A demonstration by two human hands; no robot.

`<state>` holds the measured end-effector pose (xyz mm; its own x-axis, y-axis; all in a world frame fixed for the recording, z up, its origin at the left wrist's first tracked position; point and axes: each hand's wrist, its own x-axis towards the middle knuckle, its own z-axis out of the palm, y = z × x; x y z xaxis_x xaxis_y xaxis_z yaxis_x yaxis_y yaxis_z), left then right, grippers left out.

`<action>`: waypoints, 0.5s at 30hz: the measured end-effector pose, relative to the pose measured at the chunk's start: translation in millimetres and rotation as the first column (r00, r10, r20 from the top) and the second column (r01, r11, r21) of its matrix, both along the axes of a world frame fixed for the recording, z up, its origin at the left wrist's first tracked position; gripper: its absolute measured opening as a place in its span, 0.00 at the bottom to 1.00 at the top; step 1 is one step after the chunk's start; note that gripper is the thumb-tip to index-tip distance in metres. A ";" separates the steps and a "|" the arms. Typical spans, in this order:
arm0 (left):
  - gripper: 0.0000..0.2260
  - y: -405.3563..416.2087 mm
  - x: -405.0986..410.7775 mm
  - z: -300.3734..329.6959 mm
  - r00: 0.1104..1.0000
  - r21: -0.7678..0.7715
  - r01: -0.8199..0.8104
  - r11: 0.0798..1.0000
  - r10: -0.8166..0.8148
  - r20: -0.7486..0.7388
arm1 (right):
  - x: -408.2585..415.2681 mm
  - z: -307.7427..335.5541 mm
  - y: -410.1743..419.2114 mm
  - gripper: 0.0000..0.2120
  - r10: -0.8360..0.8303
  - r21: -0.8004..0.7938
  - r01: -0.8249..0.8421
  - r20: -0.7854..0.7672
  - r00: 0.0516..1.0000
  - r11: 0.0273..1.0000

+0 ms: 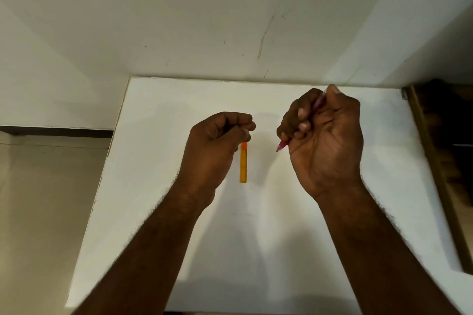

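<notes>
My right hand (325,140) is raised over the white table (158,186), palm toward me, and grips a pink pen (281,146). The pen's tip points down and left, and its other end shows beside the thumb. My left hand (217,146) hovers to the left with its fingers curled and the thumb against the index finger. I see nothing in it. A narrow orange strip (243,163) lies on the table between my hands, its far end just under my left thumb. I cannot tell whether the thumb touches it.
The table's far edge meets a scuffed white wall (230,20). Off the table's left edge there is beige floor (46,212). A brown wooden frame (435,174) runs along the table's right side.
</notes>
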<state>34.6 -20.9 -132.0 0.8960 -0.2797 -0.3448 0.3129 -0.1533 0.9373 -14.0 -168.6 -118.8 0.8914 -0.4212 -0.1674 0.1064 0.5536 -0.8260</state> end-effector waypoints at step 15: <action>0.11 0.1 0.2 -0.4 1.000 0.006 0.017 1.000 -0.017 0.011 | -1.2 0.1 -0.6 0.21 0.023 0.067 -0.024 0.011 1.000 0.997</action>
<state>34.8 -20.8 -132.4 0.8948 -0.2934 -0.3366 0.2998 -0.1641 0.9398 -15.2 -169.3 -118.7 0.9027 -0.3882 -0.1856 0.1007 0.6099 -0.7860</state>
